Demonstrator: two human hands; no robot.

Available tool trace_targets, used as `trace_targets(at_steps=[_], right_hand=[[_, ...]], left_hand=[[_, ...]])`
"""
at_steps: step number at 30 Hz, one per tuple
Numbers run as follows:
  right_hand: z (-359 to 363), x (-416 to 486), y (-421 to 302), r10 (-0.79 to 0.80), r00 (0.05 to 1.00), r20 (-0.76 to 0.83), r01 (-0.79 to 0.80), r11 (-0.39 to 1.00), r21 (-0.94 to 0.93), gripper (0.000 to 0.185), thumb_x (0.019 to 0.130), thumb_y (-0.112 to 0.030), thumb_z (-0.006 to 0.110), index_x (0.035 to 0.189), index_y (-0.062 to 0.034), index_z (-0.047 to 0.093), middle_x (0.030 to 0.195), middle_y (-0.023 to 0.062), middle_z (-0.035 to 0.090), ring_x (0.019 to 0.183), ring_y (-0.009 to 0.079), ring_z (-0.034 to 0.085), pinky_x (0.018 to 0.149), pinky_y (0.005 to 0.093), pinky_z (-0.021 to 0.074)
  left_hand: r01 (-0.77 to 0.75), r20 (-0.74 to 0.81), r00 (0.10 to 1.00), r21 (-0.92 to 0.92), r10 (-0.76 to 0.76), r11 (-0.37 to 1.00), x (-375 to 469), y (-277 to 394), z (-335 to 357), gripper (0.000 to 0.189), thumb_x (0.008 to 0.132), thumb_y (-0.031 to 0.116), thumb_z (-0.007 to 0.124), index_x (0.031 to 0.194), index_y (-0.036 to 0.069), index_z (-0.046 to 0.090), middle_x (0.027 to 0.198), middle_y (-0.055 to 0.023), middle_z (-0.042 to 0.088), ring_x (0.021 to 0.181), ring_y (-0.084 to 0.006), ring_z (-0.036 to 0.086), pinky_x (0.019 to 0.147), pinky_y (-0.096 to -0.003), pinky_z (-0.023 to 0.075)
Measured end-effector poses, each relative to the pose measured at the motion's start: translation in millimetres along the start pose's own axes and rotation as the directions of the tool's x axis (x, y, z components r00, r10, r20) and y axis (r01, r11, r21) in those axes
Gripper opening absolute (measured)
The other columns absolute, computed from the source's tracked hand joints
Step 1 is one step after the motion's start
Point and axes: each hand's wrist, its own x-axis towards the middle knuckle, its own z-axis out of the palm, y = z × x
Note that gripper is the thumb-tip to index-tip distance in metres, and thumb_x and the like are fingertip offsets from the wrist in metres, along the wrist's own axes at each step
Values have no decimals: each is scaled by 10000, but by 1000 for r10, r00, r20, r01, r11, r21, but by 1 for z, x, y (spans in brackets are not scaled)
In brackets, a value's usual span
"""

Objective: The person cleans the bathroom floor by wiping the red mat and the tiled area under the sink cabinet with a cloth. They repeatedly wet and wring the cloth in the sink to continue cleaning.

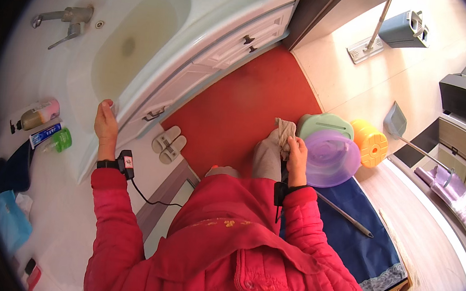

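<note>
My right hand point(297, 160) is closed on a crumpled beige cloth point(286, 133), which hangs beside my right knee, left of a translucent purple basin point(329, 159). My left hand point(106, 122) rests at the inner front edge of a white washbasin point(75, 126); its fingers are together and I see nothing in it. Cloudy water point(136, 31) stands in the bowl, with a dark round spot under it. A metal faucet point(66, 16) juts out at the upper left. Near the left hand lie a pump bottle point(38, 114), a toothpaste tube point(44, 133) and a green-lidded container point(62, 139).
Grey slippers point(168, 144) lie by the white cabinet point(239, 36) on a red mat's point(241, 104) side. Green point(323, 122) and orange point(370, 144) plastic stools stand right. Beyond are a flat mop point(365, 50), a grey bucket point(402, 30) and a dustpan point(396, 120).
</note>
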Motion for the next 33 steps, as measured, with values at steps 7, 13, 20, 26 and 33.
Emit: trace_targets(at_steps=[7, 13, 20, 26, 33], right_hand=[[12, 12, 41, 101, 995, 5, -102, 992, 74, 173, 833, -193, 633, 883, -35, 581, 732, -10, 583, 610, 53, 500, 548, 197, 387], [17, 43, 79, 175, 984, 22, -176, 979, 104, 160, 847, -182, 611, 889, -33, 570, 754, 9, 594, 647, 85, 545, 587, 220, 430], [20, 79, 115, 252, 967, -31, -242, 950, 199, 171, 845, -186, 601, 876, -24, 559, 708, 7, 580, 569, 71, 510, 514, 214, 411], [29, 103, 158, 306, 951, -37, -279, 907, 316, 169, 839, -195, 603, 866, -37, 550, 682, -10, 553, 552, 70, 501, 487, 217, 398], [37, 117, 210, 387, 921, -30, -357, 874, 329, 172, 842, -221, 598, 837, -61, 534, 666, -16, 527, 544, 80, 494, 467, 225, 389]], left_hand=[[25, 11, 1000, -150, -24, 988, 1, -9, 0, 433, 967, 365, 327, 1043, 22, 580, 995, -88, 619, 956, -211, 560, 872, -306, 403], [101, 65, 994, -256, -87, 961, 0, -11, -7, 457, 979, 370, 319, 1089, -2, 561, 1038, -98, 596, 1003, -186, 526, 915, -311, 382], [122, 112, 988, -162, -105, 979, -1, 0, -19, 492, 976, 402, 288, 1138, 10, 537, 1046, -86, 584, 983, -175, 527, 883, -301, 394], [148, 111, 985, -150, -132, 977, -2, -6, -28, 532, 971, 429, 271, 1190, 1, 501, 1146, -104, 547, 1068, -181, 504, 931, -310, 375], [-345, 89, 932, 521, 352, 781, 2, -88, -79, 463, 928, 276, 373, 1275, -27, 420, 1224, -203, 503, 1123, -309, 488, 951, -378, 377]])
